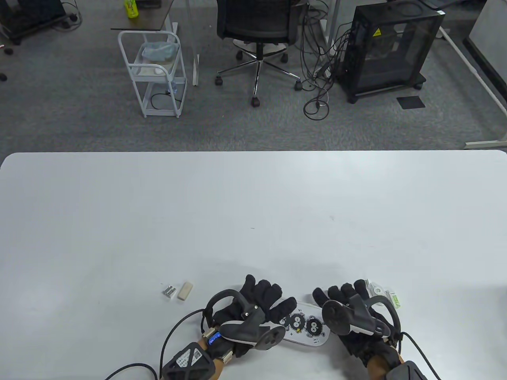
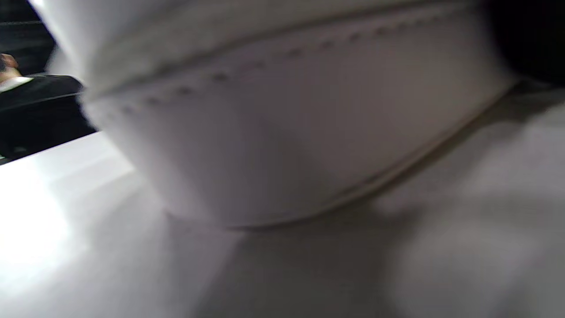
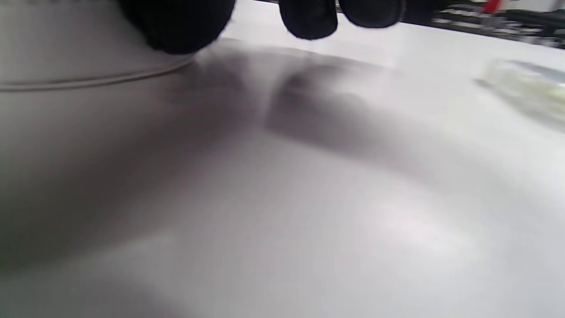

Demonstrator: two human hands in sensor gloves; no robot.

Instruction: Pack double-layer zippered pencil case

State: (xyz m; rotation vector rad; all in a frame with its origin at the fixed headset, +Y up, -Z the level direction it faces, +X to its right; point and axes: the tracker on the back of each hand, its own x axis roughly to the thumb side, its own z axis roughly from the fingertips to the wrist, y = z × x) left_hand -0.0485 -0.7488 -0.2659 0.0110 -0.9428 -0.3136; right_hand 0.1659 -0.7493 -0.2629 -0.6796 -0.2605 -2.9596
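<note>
Clearly, from above, the pencil case (image 1: 305,326) lies at the counter's (image 1: 253,221) near edge, left hand (image 1: 257,304) and right hand (image 1: 348,304) curled over its ends. Left wrist view: stitched, soft-looking, probably light. Right wrist view: fingertips (image 3: 176,26) on its rim; grip the ends.

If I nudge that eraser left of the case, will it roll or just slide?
The eraser looks like a flat, blocky bar lying on its broad face on the table, so it would probably slide, not roll. It appears small, so likely light. The table looks smooth, so a push may send it skidding toward the metal clips beside it.
</note>
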